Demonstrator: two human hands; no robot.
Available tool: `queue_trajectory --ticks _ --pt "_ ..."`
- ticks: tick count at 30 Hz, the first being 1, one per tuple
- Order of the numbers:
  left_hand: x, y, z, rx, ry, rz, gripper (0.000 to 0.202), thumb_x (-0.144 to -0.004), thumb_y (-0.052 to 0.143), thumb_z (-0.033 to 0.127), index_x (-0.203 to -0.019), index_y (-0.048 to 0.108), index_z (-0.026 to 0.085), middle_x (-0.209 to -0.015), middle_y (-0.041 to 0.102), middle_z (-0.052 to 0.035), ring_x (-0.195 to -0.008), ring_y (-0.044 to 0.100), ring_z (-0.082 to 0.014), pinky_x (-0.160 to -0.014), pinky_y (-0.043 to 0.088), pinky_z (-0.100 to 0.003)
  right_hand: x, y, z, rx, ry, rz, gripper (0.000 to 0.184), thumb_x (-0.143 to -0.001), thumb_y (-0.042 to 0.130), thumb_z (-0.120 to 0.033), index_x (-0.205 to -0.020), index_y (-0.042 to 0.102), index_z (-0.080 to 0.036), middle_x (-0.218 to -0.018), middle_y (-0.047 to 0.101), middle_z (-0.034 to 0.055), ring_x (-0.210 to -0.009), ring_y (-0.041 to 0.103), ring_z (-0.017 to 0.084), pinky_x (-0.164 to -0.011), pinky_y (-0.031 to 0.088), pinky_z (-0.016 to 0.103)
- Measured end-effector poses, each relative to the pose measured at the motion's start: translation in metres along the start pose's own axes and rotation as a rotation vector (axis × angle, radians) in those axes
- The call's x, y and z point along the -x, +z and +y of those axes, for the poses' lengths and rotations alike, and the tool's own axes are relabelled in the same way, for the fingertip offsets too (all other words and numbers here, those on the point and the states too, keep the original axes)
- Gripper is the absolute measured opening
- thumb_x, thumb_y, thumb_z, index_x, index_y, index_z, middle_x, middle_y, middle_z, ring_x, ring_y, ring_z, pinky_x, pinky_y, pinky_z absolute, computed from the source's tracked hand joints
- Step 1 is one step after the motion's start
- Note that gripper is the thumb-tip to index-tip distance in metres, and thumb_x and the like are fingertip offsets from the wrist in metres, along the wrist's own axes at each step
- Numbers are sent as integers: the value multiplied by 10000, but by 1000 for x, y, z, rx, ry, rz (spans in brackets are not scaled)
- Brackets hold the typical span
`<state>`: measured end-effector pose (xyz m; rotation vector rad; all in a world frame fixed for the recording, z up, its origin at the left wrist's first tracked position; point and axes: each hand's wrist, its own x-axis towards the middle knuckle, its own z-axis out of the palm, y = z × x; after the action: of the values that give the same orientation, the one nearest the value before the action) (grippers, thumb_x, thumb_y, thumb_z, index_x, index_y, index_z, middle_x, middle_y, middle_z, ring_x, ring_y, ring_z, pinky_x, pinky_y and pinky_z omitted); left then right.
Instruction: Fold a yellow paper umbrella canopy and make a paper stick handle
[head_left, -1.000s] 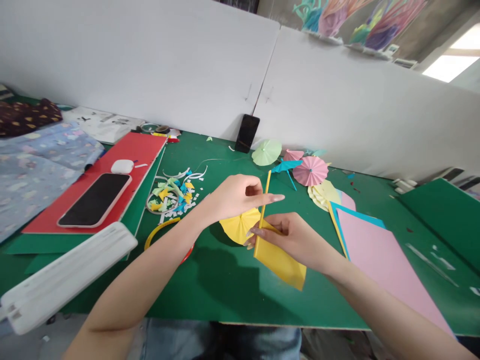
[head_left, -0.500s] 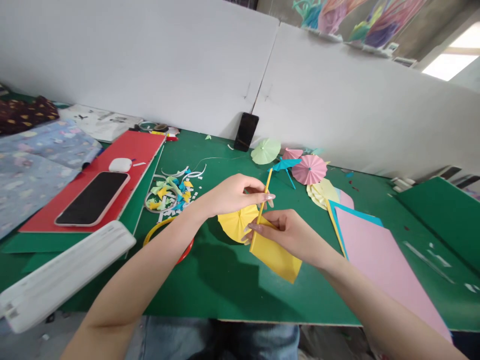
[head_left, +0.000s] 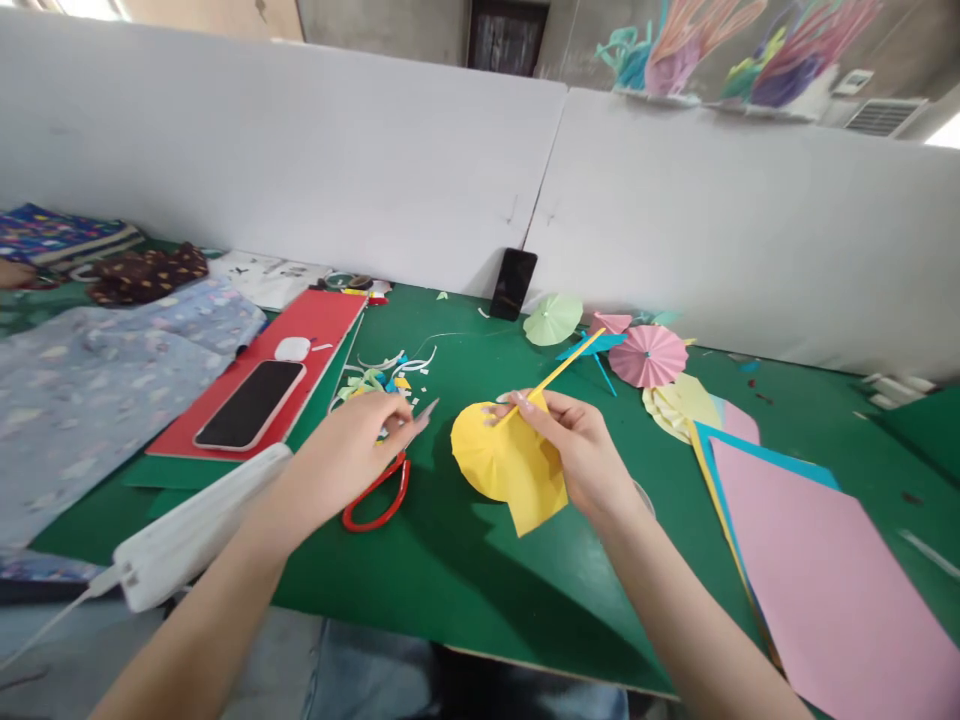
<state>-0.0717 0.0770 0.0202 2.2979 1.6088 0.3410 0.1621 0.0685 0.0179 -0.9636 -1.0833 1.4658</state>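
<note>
My right hand [head_left: 581,455] is closed in a pinch on a thin yellow paper stick [head_left: 570,362] that slants up to the right. The same hand holds a folded yellow paper sheet [head_left: 534,495]. A round pleated yellow paper disc [head_left: 480,455] sits at its fingertips, overlapping the sheet. My left hand [head_left: 356,450] hovers apart from them to the left with its index finger stretched out and nothing in it. It is just above the red-handled scissors [head_left: 379,505] on the green mat [head_left: 465,580].
Small paper umbrellas, green [head_left: 553,318], blue [head_left: 592,345] and pink [head_left: 647,355], lie behind. Pink sheets [head_left: 825,570] lie at right. A phone [head_left: 251,403] rests on a red board [head_left: 330,315]. A long white device [head_left: 195,535], paper scraps [head_left: 382,375], a black phone [head_left: 514,283] and a white partition [head_left: 375,180] are also here.
My left hand let go of the yellow stick and moved left and down over the scissors. My right hand keeps the stick, now tilted right. The view shifted right and up.
</note>
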Motion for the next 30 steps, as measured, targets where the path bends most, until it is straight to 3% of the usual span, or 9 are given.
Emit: queue_trajectory --ticks 2,6,10,15,19,22,25,27,30 --pt "22 19 -19 -189 -79 -57 280 -885 459 346 -1077 570 175 -1176 592 -121 -1139 519 -286 -943 413 -392 -4 0 2 -60 -17 29 157 -769 704 -358 -828 706 -213 -869 755 41 -911 695 245 -810 548 387" --pt "47 48 -33 -281 -181 -151 361 -802 533 183 -1151 550 94 -1171 578 -179 -1125 524 -320 -944 414 -410 -6 1 6 -144 -41 70 154 -763 715 -337 -847 716 -208 -887 756 39 -945 686 257 -840 545 401" --pt "37 56 -23 -355 -295 -210 326 -805 556 149 -1116 559 52 -1133 575 -197 -1082 534 -313 -907 433 -432 -3 3 6 -200 -77 90 137 -759 722 -318 -842 724 -210 -868 759 24 -959 683 253 -855 543 393" --pt "13 63 -18 -339 -434 -301 325 -893 556 319 -1172 534 152 -1178 564 -87 -1014 582 -216 -849 504 -429 -1 1 -3 -231 -118 65 101 -771 711 -312 -803 724 -217 -852 761 21 -948 688 253 -832 551 396" --pt "5 64 -29 -200 -497 -393 324 -897 554 311 -1179 531 152 -1155 578 -87 -975 602 -205 -812 525 -401 0 -3 -12 -228 -136 16 95 -761 718 -310 -792 734 -221 -864 761 21 -920 695 251 -812 555 389" --pt "7 55 -36 -84 -496 -388 300 -896 553 318 -1137 550 139 -1108 594 -80 -939 606 -194 -799 523 -395 1 -9 -16 -219 -123 -20 107 -765 713 -316 -804 745 -221 -863 761 27 -913 695 248 -794 556 379" --pt "17 37 -34 51 -468 -307 204 -857 556 248 -1027 554 134 -960 615 -52 -857 600 -193 -789 499 -388 1 -19 -18 -210 -97 -44 97 -783 703 -309 -813 750 -230 -868 762 14 -920 693 222 -798 551 341" --pt "28 27 -28 168 -428 -245 187 -849 505 219 -1031 511 178 -968 609 -32 -868 595 -184 -798 485 -348 0 -27 -19 -206 -83 -60 79 -796 696 -296 -809 750 -240 -878 762 -3 -925 691 197 -811 543 312" --pt "39 19 -11 652 -342 -114 187 -839 560 292 -999 491 223 -890 612 -4 -791 604 -146 -706 485 -247 -2 -34 -23 -200 -73 -107 75 -817 676 -284 -820 746 -255 -884 761 -16 -936 688 179 -828 536 301"
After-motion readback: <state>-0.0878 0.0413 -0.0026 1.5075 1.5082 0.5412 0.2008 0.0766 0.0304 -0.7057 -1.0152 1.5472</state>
